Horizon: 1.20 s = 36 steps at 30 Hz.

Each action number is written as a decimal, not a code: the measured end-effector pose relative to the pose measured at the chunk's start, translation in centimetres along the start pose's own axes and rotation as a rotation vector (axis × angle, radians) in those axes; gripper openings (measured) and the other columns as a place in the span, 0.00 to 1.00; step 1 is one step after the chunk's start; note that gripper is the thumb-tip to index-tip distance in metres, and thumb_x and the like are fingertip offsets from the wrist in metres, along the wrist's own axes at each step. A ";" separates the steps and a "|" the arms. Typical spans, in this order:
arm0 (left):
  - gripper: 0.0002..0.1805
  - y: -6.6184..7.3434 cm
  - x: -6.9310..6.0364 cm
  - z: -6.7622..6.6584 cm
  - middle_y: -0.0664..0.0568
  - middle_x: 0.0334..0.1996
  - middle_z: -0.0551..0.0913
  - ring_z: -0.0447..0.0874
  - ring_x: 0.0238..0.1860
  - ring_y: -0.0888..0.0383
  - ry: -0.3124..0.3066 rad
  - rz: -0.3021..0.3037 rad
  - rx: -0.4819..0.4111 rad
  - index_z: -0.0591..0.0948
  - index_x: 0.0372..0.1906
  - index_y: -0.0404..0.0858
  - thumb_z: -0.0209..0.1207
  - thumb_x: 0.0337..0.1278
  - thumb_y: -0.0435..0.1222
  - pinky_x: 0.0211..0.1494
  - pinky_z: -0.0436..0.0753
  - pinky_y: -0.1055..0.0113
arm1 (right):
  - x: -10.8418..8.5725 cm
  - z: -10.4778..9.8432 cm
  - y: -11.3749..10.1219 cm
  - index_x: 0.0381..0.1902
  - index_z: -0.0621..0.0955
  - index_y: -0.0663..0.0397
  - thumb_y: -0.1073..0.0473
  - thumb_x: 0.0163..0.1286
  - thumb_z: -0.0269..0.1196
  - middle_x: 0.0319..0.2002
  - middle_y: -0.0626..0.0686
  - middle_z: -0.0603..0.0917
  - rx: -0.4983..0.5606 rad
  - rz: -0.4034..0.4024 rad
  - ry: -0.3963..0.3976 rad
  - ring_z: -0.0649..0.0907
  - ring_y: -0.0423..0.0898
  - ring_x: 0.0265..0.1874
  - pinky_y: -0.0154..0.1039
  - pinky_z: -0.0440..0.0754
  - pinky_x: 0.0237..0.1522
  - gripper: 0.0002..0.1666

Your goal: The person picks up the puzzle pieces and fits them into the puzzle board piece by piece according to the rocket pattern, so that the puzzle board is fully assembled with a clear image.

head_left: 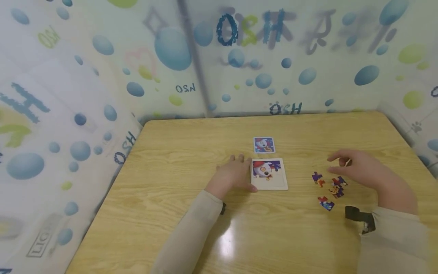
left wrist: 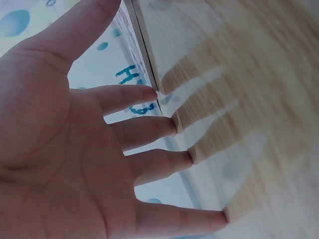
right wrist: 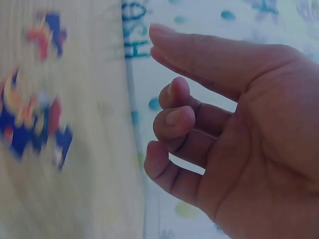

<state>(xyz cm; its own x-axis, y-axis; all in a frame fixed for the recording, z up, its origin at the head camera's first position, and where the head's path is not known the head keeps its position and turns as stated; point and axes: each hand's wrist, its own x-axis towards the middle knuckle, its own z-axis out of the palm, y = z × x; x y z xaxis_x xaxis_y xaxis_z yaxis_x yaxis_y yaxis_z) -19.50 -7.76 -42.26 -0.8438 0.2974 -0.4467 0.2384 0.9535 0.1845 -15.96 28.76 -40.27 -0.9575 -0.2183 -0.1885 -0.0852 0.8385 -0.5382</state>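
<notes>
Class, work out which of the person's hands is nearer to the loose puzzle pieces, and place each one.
Right. The right hand is close beside the pieces; the left hand is at the board's left edge, with the board between it and them.

Gap between puzzle board and loose pieces; left hand blocks board's left edge.

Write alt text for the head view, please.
A left hand rests at the edge of a partly filled jigsaw board; the right hand hovers near loose jigsaw pieces. Beyond the board, a picture card lies on the table.
</notes>
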 end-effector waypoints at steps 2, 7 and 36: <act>0.63 -0.1 0.0 0.0 0.47 0.89 0.49 0.44 0.89 0.39 0.005 0.000 0.006 0.55 0.87 0.54 0.75 0.51 0.65 0.76 0.60 0.18 | -0.3 -0.1 1.2 0.61 0.82 0.64 0.52 0.77 0.67 0.41 0.55 0.77 -0.003 0.008 0.005 0.76 0.49 0.37 0.38 0.72 0.30 0.24; 0.62 -0.2 0.0 0.2 0.47 0.89 0.49 0.44 0.89 0.39 0.004 0.003 0.005 0.55 0.87 0.53 0.74 0.52 0.65 0.76 0.61 0.19 | -1.0 0.0 3.5 0.60 0.82 0.67 0.56 0.75 0.67 0.40 0.58 0.79 -0.009 0.063 -0.038 0.76 0.48 0.35 0.38 0.73 0.32 0.23; 0.61 0.0 -0.4 -0.4 0.46 0.89 0.47 0.43 0.89 0.38 -0.013 0.011 -0.005 0.55 0.87 0.53 0.74 0.53 0.64 0.75 0.60 0.18 | -0.1 2.0 4.5 0.62 0.82 0.60 0.58 0.72 0.70 0.35 0.51 0.74 -0.012 0.018 -0.051 0.73 0.46 0.35 0.40 0.68 0.38 0.23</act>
<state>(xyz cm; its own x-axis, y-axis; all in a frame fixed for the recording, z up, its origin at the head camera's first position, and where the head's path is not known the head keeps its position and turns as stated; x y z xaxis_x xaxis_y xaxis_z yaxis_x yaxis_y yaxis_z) -19.32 -7.87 -41.71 -0.8349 0.3086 -0.4558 0.2453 0.9499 0.1939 -15.69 31.54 -44.26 -0.9437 -0.2277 -0.2400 -0.0712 0.8483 -0.5246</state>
